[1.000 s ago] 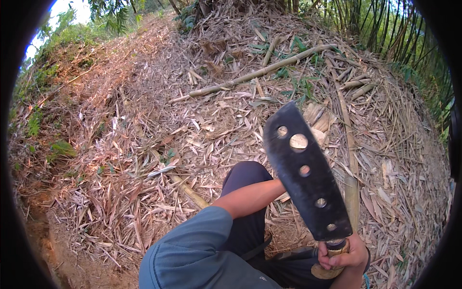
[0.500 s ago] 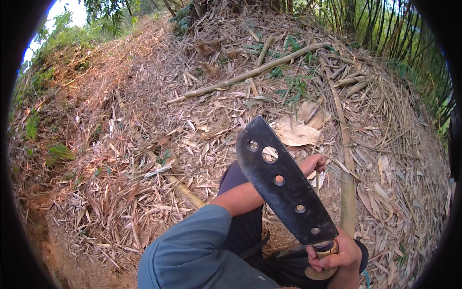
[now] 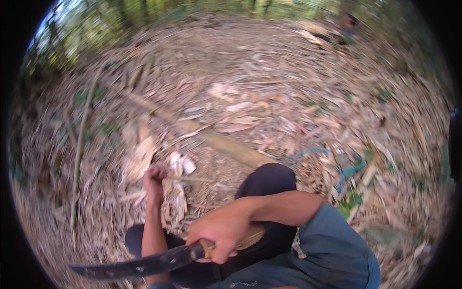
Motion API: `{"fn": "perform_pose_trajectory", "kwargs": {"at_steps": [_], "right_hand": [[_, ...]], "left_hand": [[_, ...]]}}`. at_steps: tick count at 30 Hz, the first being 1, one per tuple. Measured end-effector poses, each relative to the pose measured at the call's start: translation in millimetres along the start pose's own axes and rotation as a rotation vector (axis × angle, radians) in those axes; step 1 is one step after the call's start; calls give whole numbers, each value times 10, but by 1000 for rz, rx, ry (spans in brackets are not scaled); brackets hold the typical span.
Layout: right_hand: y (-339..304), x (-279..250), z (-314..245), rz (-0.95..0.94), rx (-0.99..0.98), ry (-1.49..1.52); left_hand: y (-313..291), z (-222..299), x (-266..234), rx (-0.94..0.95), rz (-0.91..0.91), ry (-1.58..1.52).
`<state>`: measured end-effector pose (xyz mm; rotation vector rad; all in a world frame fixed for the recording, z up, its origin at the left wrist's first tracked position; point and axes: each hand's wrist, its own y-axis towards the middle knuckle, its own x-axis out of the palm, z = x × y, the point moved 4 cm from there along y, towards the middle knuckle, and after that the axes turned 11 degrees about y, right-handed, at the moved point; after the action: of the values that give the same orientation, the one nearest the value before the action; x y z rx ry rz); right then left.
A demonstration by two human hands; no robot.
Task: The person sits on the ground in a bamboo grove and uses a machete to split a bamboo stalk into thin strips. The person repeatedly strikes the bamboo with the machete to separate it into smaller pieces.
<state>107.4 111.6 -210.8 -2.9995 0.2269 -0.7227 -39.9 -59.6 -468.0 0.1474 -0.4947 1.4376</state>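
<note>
My right hand (image 3: 222, 233) is closed round the wooden handle of a broad dark machete (image 3: 132, 266). The blade lies almost level over my lap, its tip to the left. Several holes run along it, and it passes in front of my left forearm. Farther out, low over the dry litter, my left hand (image 3: 155, 174) is closed. A thin pale stick (image 3: 190, 179) runs rightward from its fingers, beside a white scrap (image 3: 182, 164) and a broad dry sheath (image 3: 139, 159). Motion blur softens the details.
A thick bamboo pole (image 3: 226, 144) slants across the ground beyond my knees (image 3: 267, 180). At left lies a thinner pole (image 3: 81, 154). Teal cord (image 3: 353, 168) is tangled at right near green leaves (image 3: 350, 204). A blurred dark and pale shape (image 3: 327, 36) sits far right.
The view has swung to the right. My right hand has brought the machete from raised and broadside to low and nearly level, pointing left. My left hand stays closed on the thin stick.
</note>
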Motion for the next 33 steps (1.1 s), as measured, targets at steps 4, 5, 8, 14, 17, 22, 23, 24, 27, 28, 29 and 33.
{"fn": "perform_pose_trajectory", "kwargs": {"at_steps": [4, 5, 8, 14, 17, 22, 23, 24, 27, 28, 29, 33], "right_hand": [[-152, -3, 89, 73, -8, 82], [-158, -4, 89, 98, -16, 83], [-106, -7, 129, 145, -35, 112], [-25, -49, 140, 182, -85, 203], [-35, -71, 113, 213, -64, 238], [-29, -110, 114, 208, -101, 244], [-29, -116, 120, 207, -99, 250], [-26, -123, 135, 205, -98, 258], [-20, -122, 125, 209, -93, 265], [-23, -123, 113, 213, -90, 262], [-18, -119, 117, 215, -85, 272], [2, -147, 154, 221, -79, 241]], "left_hand": [[-97, 69, 212, 29, -92, -31], [-91, 80, 213, 38, -83, -27], [-136, 124, 202, 9, -95, -65], [-128, 139, 147, 23, -113, -49], [-133, 187, 166, 34, -125, -33], [-135, 196, 210, 22, -107, -57], [-134, 194, 214, 18, -106, -61], [-139, 197, 222, 15, -113, -62], [-151, 210, 250, 13, -132, -60], [-159, 214, 266, 16, -138, -55], [-163, 219, 276, 19, -144, -49], [-158, 197, 244, 21, -148, -55]]}}
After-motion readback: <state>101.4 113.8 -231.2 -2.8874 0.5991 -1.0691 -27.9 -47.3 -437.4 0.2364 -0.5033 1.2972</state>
